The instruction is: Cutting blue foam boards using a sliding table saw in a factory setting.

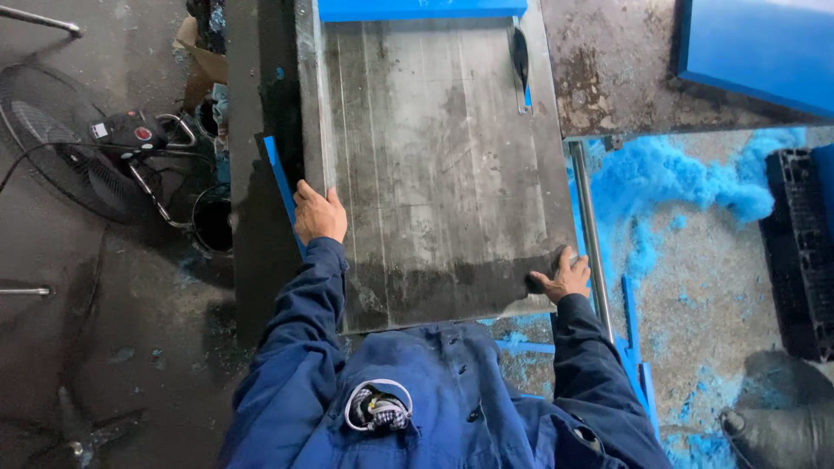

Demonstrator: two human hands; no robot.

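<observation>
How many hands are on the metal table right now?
2. The left hand rests on the left edge of the metal table, beside a thin blue strip. The right hand presses flat on the near right corner. None appears hidden.

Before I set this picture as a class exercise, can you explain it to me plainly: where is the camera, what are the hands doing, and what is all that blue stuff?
The single picture comes from a camera worn on a person's head, looking down over their blue work jacket.

In front of them is a worn grey metal table with a dark saw blade standing in a slot near its far right edge. A blue board lies across the far end.

The left hand rests on the table's left edge, beside a thin blue strip. The right hand presses on the near right corner. Neither hand is closed around anything.

The fluffy blue sawdust is heaped on the floor to the right. A floor fan stands on the left, and a dark boot shows at lower right.
</observation>
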